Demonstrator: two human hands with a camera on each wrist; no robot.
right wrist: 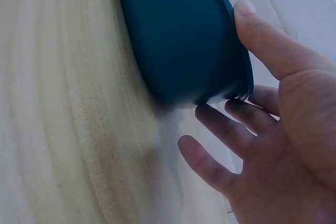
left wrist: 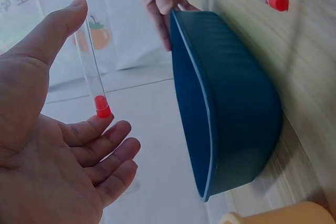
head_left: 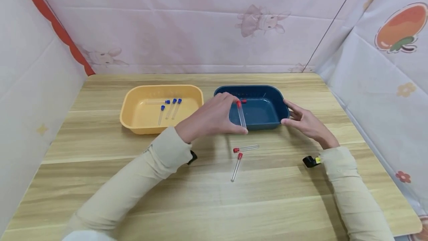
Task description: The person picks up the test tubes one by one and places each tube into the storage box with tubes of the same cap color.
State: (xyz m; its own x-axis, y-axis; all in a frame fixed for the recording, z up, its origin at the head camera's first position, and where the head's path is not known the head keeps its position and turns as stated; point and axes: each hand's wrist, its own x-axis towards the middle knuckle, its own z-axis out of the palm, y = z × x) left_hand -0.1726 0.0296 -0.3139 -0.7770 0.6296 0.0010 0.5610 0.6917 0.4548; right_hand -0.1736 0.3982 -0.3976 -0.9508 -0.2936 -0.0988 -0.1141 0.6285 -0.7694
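Observation:
My left hand (head_left: 214,116) pinches a red-capped test tube (head_left: 241,116) between thumb and index finger, above the near rim of the dark blue bin (head_left: 262,126). In the left wrist view this tube (left wrist: 92,69) spans from thumb tip to index fingertip, its red cap at the index finger. Another red cap (head_left: 244,101) shows inside the bin; the rest of that tube is hidden behind the left hand. My right hand (head_left: 307,124) holds the bin's right end, thumb on the near corner and fingers along the side. Two red-capped tubes (head_left: 247,148) (head_left: 236,168) lie on the table before the bin.
A yellow bin (head_left: 128,122) stands left of the blue one, with several blue-capped tubes (head_left: 162,114) lying in it. Both bins stand on a wood-grain table (head_left: 214,211). Printed cloth walls (head_left: 200,40) rise behind the table and at both sides.

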